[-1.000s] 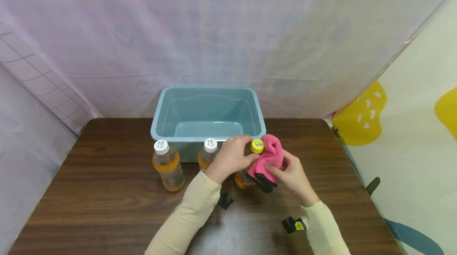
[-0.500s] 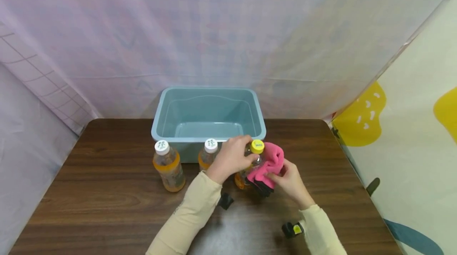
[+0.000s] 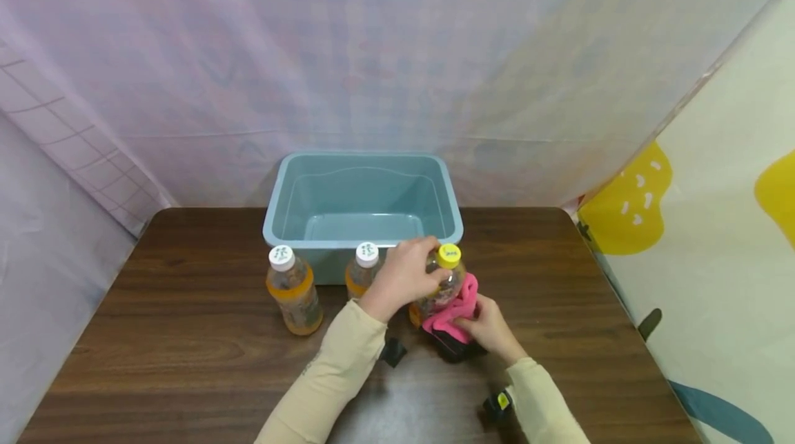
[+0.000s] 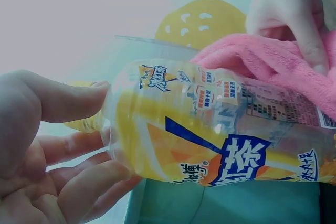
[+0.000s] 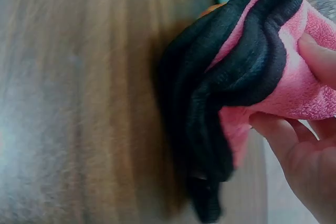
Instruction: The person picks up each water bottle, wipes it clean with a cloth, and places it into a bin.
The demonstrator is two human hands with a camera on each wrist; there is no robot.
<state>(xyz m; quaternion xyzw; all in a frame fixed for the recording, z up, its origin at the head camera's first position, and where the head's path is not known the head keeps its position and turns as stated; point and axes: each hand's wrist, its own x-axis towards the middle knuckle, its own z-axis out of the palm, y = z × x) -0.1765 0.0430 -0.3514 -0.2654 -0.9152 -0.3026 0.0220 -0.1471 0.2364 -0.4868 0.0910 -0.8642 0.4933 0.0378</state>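
A clear plastic bottle point(image 4: 210, 129) with a yellow cap point(image 3: 448, 255) and a yellow-and-orange label stands on the table. My left hand point(image 3: 406, 277) grips it around the neck, thumb on one side and fingers on the other. Against the bottle's lower right side lies a folded pink cloth point(image 3: 456, 313) with black edging. My right hand point(image 3: 491, 326) pinches that cloth between thumb and fingers, as the right wrist view also shows. The cloth covers part of the bottle's lower side, and its black edge hangs close over the tabletop.
Two white-capped bottles stand to the left: one bottle point(image 3: 295, 295) in the open, another bottle point(image 3: 357, 278) partly behind my left arm. Behind them is a blue-grey plastic bin point(image 3: 363, 244) near the back edge of the dark wooden table point(image 3: 186, 333).
My right hand has slid the pink cloth down along the bottle, toward its base and slightly left. The left hand keeps its grip on the neck.
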